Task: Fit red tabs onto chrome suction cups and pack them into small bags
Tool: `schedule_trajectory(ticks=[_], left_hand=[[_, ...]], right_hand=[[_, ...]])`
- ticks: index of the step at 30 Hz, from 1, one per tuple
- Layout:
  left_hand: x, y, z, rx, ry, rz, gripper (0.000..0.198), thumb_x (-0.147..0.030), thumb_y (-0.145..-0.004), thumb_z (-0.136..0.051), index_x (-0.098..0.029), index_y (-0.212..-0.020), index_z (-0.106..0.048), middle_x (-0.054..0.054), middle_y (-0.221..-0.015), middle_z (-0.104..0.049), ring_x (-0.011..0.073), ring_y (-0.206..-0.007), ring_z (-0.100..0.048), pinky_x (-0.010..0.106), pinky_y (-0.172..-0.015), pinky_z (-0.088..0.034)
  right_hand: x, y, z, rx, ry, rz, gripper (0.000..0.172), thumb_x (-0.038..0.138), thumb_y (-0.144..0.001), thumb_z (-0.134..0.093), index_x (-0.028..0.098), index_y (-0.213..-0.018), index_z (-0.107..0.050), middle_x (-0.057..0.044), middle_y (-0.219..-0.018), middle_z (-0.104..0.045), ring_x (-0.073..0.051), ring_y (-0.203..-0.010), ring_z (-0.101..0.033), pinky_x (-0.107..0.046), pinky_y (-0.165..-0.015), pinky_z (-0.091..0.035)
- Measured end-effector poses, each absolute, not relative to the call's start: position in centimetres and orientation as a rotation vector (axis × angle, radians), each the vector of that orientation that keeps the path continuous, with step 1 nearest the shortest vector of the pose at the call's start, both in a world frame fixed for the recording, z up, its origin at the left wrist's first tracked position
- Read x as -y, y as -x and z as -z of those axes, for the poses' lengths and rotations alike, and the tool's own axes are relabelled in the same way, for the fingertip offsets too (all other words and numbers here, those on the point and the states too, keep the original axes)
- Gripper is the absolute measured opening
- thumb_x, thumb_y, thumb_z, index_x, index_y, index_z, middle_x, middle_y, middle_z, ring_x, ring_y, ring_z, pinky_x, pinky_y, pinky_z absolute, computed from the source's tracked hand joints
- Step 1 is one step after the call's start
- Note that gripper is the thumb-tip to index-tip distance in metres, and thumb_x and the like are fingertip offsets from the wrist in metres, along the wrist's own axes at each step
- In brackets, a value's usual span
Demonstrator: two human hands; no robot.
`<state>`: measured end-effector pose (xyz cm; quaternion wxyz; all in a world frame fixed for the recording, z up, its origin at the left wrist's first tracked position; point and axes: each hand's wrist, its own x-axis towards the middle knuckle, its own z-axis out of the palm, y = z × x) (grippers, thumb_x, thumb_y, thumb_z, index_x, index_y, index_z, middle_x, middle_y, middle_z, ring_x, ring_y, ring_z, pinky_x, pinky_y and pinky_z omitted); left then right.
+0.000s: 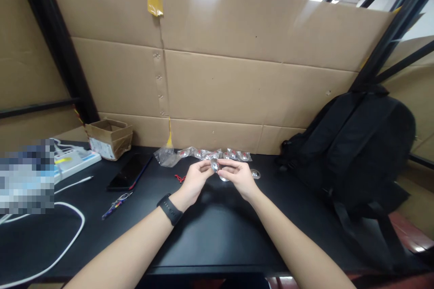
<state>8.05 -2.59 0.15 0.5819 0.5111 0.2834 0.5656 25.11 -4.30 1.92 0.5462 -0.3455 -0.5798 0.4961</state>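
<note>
Both hands meet over the table, pinching a small shiny domed metal disc that looks like a finger cymbal (214, 165). My left hand (195, 180) holds its left side with thumb and fingers, a black band on that wrist. My right hand (240, 178) grips it from the right, fingers closed. Just below the fingertips, partly hidden, lies another metal disc (224, 179). A further domed disc (256, 174) rests right of my right hand. Left of my left hand is a red cord (180, 178). Several plastic-wrapped discs (230, 154) with red bits lie in a row behind.
An empty clear bag (167, 157) lies at the row's left end. Farther left are a dark phone (130, 172), a keychain-like item (116, 205), an open cardboard box (110, 137), a white power strip (79, 163) and a cable (83, 221). A black backpack (359, 144) stands right; cardboard (217, 86) walls the back.
</note>
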Motion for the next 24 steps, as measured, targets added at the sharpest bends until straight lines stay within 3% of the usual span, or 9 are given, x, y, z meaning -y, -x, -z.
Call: schedule_trajectory(ticks=[6,12,16,24], left_hand=[[2.9,-8.1,-0.5,-0.641,-1.106,-1.3,0.034,-0.033,-0.072,-0.084,-0.013,-0.099,-0.077,0.011,-0.101,-0.077,0.0214,-0.096,-0.069,0.034,-0.096,-0.048],[2.6,-7.9,-0.3,-0.637,-1.092,-1.343,0.04,-0.028,-0.067,-0.087,-0.017,-0.1,-0.068,0.005,-0.089,-0.077,0.0179,-0.087,-0.07,0.03,-0.088,-0.05],[2.4,-8.0,0.0,-0.651,-1.147,-1.366,0.039,-0.028,-0.069,-0.085,-0.019,-0.1,-0.063,0.001,-0.079,-0.074,0.0152,-0.077,-0.069,0.028,-0.082,-0.05],[2.5,-8.6,0.1,-0.738,-1.303,-1.356,0.027,-0.035,-0.074,-0.079,-0.014,-0.09,-0.074,0.009,-0.093,-0.076,0.0228,-0.089,-0.069,0.033,-0.087,-0.05]], right_hand=[[4.3,-25.0,-1.8,1.359,0.819,-1.196,0.048,0.032,-0.066,-0.088,0.019,-0.11,-0.076,-0.01,-0.096,-0.079,-0.024,-0.084,-0.074,-0.039,-0.081,-0.057],[3.9,-24.9,-1.2,1.308,0.821,-1.157,0.041,0.032,-0.06,-0.091,0.018,-0.096,-0.079,-0.012,-0.117,-0.073,-0.027,-0.095,-0.073,-0.039,-0.083,-0.059],[3.8,-24.8,-0.9,1.301,0.855,-1.17,0.039,0.031,-0.06,-0.091,0.018,-0.095,-0.079,-0.012,-0.113,-0.074,-0.023,-0.084,-0.074,-0.036,-0.075,-0.059],[3.7,-24.8,-0.7,1.282,0.888,-1.153,0.046,0.033,-0.059,-0.092,0.016,-0.1,-0.079,-0.013,-0.107,-0.076,-0.024,-0.085,-0.074,-0.038,-0.079,-0.058]])
